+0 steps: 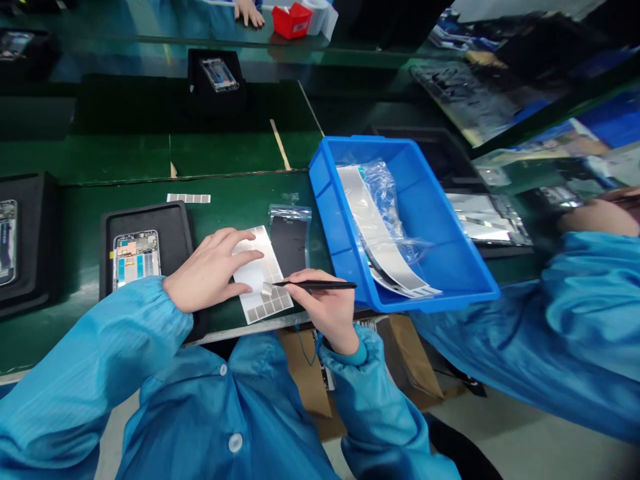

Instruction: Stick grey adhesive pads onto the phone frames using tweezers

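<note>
My left hand (217, 267) rests with spread fingers on the left side of a white sheet of grey square stickers (270, 307). Black tweezers (325, 285) are gripped in my right hand (325, 310), their tips pointing left over the sheet. At the tips a small grey sticker (267, 289) is partly raised from the sheet; whether the tips pinch it I cannot tell. Left of my left hand, an opened phone body (135, 257) lies in a black foam tray (175, 230). A dark flat piece in a clear bag (290, 240) lies just behind the sheet.
A blue bin (340, 257) with white strips and clear plastic stands to the right. A short sticker strip (189, 198) lies behind the tray. Further phone bodies sit at far left (7, 240) and at the back (220, 75). A co-worker's sleeve (595, 287) is at right.
</note>
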Motion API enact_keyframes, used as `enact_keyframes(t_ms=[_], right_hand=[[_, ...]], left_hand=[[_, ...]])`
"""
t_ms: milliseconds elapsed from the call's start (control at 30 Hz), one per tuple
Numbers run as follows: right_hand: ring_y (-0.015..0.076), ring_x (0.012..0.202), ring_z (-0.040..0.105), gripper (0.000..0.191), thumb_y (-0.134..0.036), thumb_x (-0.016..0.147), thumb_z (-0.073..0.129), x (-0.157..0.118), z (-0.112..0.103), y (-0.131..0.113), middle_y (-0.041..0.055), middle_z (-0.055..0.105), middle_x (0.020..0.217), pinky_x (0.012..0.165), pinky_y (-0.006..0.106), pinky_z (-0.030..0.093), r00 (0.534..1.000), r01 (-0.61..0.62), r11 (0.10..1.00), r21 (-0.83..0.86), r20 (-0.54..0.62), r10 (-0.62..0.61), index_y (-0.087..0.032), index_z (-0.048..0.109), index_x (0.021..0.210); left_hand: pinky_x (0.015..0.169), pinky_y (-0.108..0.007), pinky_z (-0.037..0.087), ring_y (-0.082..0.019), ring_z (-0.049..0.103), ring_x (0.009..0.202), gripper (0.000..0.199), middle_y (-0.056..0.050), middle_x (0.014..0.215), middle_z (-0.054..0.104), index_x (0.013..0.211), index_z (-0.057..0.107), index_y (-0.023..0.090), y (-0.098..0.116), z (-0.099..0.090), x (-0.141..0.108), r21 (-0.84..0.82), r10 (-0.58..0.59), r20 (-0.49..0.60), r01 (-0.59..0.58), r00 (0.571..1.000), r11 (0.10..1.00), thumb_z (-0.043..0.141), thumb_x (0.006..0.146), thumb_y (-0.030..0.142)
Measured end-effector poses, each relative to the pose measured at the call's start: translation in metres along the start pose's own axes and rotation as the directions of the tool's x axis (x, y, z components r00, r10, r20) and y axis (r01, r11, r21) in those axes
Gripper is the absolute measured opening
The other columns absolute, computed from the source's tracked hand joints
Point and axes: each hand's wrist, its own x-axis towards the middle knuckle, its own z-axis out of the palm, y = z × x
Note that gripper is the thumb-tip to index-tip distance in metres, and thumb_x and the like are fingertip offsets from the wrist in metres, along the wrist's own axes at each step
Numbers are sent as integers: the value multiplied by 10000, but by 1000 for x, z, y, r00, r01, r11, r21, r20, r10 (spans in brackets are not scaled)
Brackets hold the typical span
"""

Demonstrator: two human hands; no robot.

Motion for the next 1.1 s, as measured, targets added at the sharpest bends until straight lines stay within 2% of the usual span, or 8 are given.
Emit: enact_keyframes(t_ms=[67,167,400,567,867,967,1033,1100], right_hand=[[222,758,727,89,-318,787,814,0,2,-5,42,772,807,719,362,601,1000,11,1000,4,-15,-11,-249,767,815],[214,752,722,72,-267,776,825,0,6,-11,34,767,804,707,352,600,999,35,999,21,2,-35,-254,769,819],[212,736,722,112,-198,766,830,-2,17,-23,41,773,795,700,353,605,992,98,993,70,75,-103,-240,771,851],[188,776,733,201,-135,753,825,-5,28,-23,18,779,847,729,310,607,993,109,993,54,37,-111,-260,775,903],[183,750,742,230,-81,732,827,-4,53,-31,7,786,818,705,292,614,981,151,988,29,116,-154,-261,780,868],[184,731,744,232,-71,739,814,-4,62,-33,5,787,803,681,288,617,981,148,989,26,121,-150,-263,776,863],[188,724,747,218,-76,746,807,-4,67,-34,6,787,794,679,292,622,985,133,991,16,108,-134,-262,773,853],[192,721,750,198,-91,747,808,-3,74,-35,9,786,790,681,295,625,989,118,993,-5,87,-117,-259,770,844]], left_hand=[[1041,-419,446,-264,546,1199,326,-85,1296,595,1208,680,240,8,-13,-4,-142,-28,-46,21,999,990,660,907,364],[963,-356,479,-206,618,1034,218,-48,1077,664,1081,735,236,17,-21,-7,-326,-39,1,38,999,945,650,918,354],[889,-315,469,-186,618,965,80,-22,958,676,872,753,214,18,-15,-11,-426,-64,31,71,997,902,674,879,210],[866,-323,454,-193,589,949,73,-23,960,673,845,742,199,11,-21,-22,-416,-110,4,102,994,904,673,868,198],[880,-344,457,-191,596,935,70,-15,971,672,827,732,207,0,-22,-45,-404,-140,-49,108,989,908,674,864,193],[888,-357,476,-208,586,963,119,-36,1030,667,980,722,204,-3,-20,-66,-350,-177,-122,124,977,928,685,874,240],[911,-369,480,-218,580,1010,229,-55,1097,657,1117,677,191,-7,-18,-89,-306,-230,-201,162,952,938,657,900,261],[922,-382,475,-224,573,1025,237,-61,1111,656,1146,647,184,-13,-15,-116,-230,-282,-255,225,925,947,626,922,260]])
